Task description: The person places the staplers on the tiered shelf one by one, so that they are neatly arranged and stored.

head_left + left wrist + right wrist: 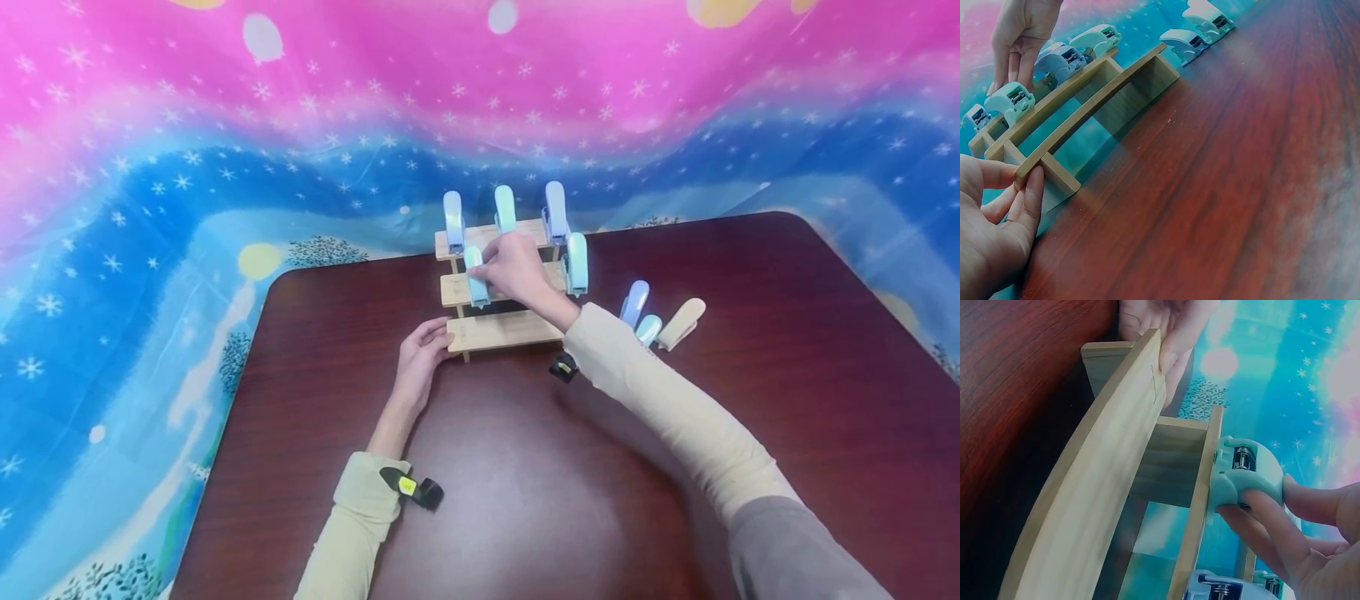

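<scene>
A three-step wooden stand (498, 332) holds pastel staplers on its upper two steps. My right hand (516, 265) pinches a mint stapler (476, 275) at the left end of the middle step; in the right wrist view its base is right at the step's edge. Beside it on that step, a lilac stapler (1063, 60) is hidden behind my hand in the head view. Another mint stapler (576, 263) stands at the step's right end. My left hand (418, 360) grips the left end of the bottom step, thumb on one side and fingers on the other.
The top step bears a pale blue stapler (453, 221), a mint one (505, 208) and a lilac one (555, 212). Right of the stand, a lilac stapler (635, 302), a mint one (648, 329) and a cream one (682, 323) lie on the dark table (495, 467).
</scene>
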The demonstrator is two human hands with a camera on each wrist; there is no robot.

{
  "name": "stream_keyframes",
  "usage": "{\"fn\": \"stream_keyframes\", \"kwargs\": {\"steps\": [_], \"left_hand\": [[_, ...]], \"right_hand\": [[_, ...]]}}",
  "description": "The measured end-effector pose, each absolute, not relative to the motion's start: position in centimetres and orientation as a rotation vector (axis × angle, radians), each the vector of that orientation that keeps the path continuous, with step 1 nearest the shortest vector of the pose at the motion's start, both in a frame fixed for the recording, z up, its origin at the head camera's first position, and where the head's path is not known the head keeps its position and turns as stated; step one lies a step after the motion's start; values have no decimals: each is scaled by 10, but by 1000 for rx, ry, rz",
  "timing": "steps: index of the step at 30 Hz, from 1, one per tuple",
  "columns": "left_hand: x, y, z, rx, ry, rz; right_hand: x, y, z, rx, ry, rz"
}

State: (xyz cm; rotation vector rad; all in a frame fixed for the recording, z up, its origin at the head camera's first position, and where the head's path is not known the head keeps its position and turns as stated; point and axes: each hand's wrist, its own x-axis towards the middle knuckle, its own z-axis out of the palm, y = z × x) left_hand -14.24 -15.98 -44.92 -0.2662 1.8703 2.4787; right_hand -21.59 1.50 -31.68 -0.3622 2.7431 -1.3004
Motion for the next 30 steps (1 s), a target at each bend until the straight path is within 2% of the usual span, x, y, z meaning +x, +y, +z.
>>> {"fn": "stream_keyframes", "kwargs": {"steps": [9, 18, 30], "left_hand": [[-143, -162, -450, -279, 1909, 2456], [-142, -161, -448, -276, 1893, 2461], [-143, -160, -450, -266, 1875, 2471]], "right_hand": [[-213, 16, -316, -568, 2898, -1172], [-194, 59, -288, -371, 2664, -1508], [-184, 139, -285, -206, 2536, -1836]]}}
